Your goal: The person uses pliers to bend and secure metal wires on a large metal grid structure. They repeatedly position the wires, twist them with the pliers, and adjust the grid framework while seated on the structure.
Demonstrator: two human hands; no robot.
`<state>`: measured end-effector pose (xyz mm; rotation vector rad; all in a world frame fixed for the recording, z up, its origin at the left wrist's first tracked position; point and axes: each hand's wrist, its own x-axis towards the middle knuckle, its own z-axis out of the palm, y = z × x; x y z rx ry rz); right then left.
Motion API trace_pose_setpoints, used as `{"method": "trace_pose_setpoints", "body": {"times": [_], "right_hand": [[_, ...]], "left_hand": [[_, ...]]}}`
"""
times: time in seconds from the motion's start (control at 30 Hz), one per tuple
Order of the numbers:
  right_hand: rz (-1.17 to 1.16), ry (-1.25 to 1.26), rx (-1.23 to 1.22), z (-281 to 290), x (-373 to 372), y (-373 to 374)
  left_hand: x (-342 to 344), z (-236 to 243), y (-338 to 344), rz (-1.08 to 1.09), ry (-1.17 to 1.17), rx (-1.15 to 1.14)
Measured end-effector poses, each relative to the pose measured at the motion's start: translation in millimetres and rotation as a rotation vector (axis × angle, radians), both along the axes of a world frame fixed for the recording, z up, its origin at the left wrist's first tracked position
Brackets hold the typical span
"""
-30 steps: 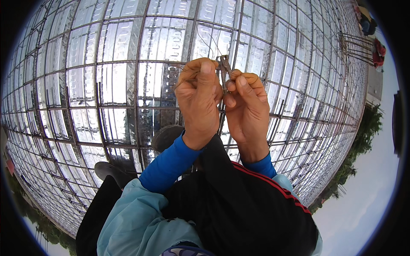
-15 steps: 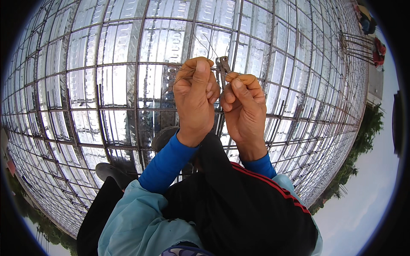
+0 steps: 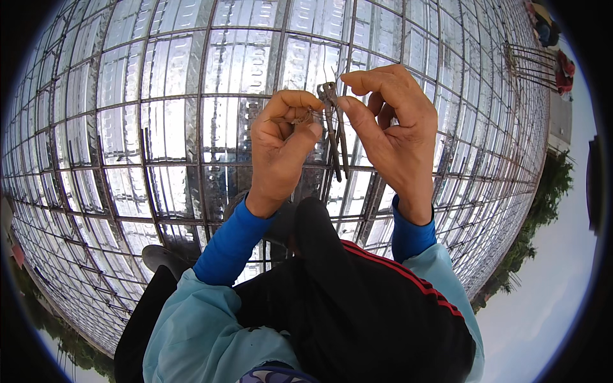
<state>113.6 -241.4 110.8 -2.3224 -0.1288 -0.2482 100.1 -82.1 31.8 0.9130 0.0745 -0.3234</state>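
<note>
Between my two hands, a pair of rusty pincers (image 3: 329,96) rests on the rebar grid, jaws pointing away from me and its two handles toward me. My left hand (image 3: 279,143) is closed on a small tangle of thin tie wire (image 3: 305,117), gripped between thumb and curled fingers. A loose wire end stands up just beyond the pincers' jaws. My right hand (image 3: 402,118) is at the right of the pincers, its thumb and forefinger spread apart close to the jaws. Nothing shows between those fingertips; its other fingers curl loosely, partly hidden.
A rebar grid (image 3: 202,96) spreads over shiny ribbed metal decking (image 3: 172,131). My dark shoe (image 3: 166,258) stands on it at lower left. At the far right edge, several rebar ends (image 3: 533,64) stick out near a person in red (image 3: 564,73).
My right hand has moved right and opened, thumb and forefinger now apart. My left hand has turned and lowered slightly, with the wire gathered in it. More of the pincers shows.
</note>
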Motion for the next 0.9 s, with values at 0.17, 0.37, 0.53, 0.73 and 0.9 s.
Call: {"method": "trace_pose_setpoints", "body": {"times": [0.17, 0.37, 0.53, 0.73, 0.9], "right_hand": [[0.011, 0.124, -0.007, -2, 9, 7], [-0.028, 0.24, 0.275, -13, 7, 7], [-0.134, 0.307, 0.744, -13, 6, 7], [-0.188, 0.373, 0.926, -27, 8, 3], [-0.206, 0.493, 0.979, -34, 8, -3]], "left_hand": [[0, 0, -1, 0.006, -0.073, 0.113], [-5, -6, -1, 0.043, -0.04, 0.212], [-5, -7, 4, 0.015, 0.012, 0.077], [0, -4, 9, -0.047, 0.031, 0.013], [-6, -8, 12, -0.064, 0.028, 0.061]]}}
